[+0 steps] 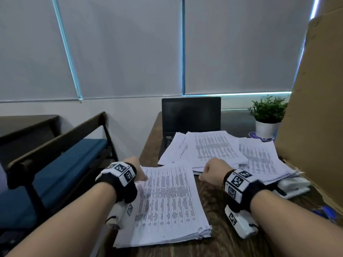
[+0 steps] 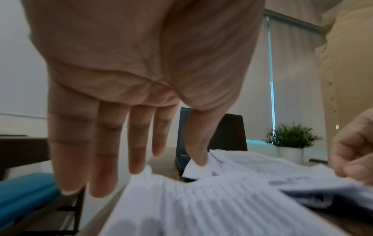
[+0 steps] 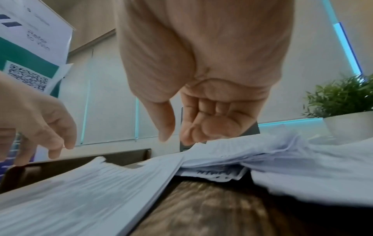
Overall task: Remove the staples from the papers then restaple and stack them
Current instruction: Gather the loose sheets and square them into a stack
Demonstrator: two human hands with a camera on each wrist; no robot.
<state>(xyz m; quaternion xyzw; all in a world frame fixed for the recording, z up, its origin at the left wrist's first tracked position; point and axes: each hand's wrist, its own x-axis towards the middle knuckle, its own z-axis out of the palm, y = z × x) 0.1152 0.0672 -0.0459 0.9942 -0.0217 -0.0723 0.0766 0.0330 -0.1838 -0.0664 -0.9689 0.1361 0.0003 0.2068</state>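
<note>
A thick stack of printed papers point(image 1: 167, 204) point(image 2: 201, 204) point(image 3: 80, 191) lies on the wooden table point(image 1: 222, 243) in front of me. Behind it and to the right spreads a loose pile of printed sheets point(image 1: 213, 149) point(image 3: 292, 153). My left hand point(image 1: 135, 169) point(image 2: 137, 172) hovers over the stack's far left corner, fingers straight and spread, holding nothing. My right hand point(image 1: 209, 172) point(image 3: 181, 137) is above the stack's far right corner, beside the loose pile. Its fingers are curled into the palm with nothing visible in them. A white stapler point(image 1: 291, 186) lies partly under the loose pile on the right.
An open dark laptop point(image 1: 191, 115) stands at the back, partly under the loose sheets. A potted plant point(image 1: 267, 115) is at the back right. A tall cardboard sheet point(image 1: 315, 108) walls the right side. Blue pens point(image 1: 324, 212) lie near it. A blue bench point(image 1: 55, 173) is left of the table.
</note>
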